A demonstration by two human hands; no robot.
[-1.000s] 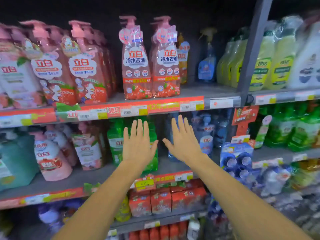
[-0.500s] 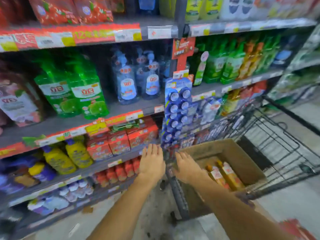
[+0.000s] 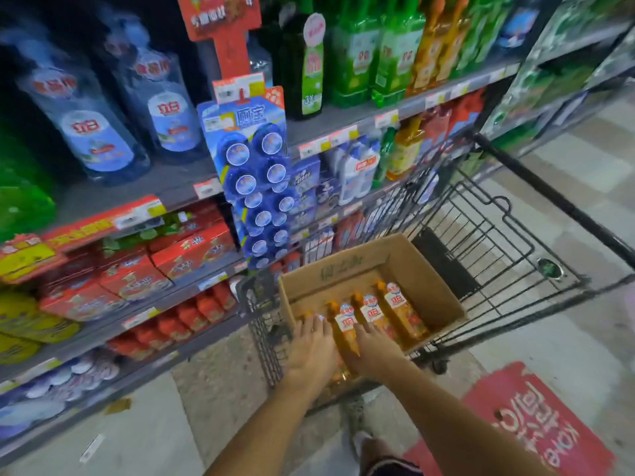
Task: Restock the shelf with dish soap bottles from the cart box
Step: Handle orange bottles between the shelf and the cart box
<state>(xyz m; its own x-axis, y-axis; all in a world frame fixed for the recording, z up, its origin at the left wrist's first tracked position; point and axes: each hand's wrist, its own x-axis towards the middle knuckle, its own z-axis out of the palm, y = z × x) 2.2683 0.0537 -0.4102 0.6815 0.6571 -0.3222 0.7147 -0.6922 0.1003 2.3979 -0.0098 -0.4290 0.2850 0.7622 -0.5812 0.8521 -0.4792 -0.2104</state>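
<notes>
Both hands reach into the cardboard box [image 3: 424, 269] in the wire cart [image 3: 508, 235]. The left hand [image 3: 314, 352] and right hand [image 3: 372, 352] lie with fingers straight on orange dish soap bottles [image 3: 374, 316] lying flat, gripping nothing. Their white-and-red labels read 立白. Blue bottles [image 3: 96, 135] on the shelf [image 3: 165, 187] carry the same brand; a green bottle [image 3: 311, 67] shows "3X".

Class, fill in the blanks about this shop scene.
1. The orange bottles lie inside a ____ box.
2. The box sits in a wire ____.
3. Both hands, left hand and right hand, reach into the ____.
4. The floor sticker is ____.

Answers: cardboard; cart; box; red
</notes>
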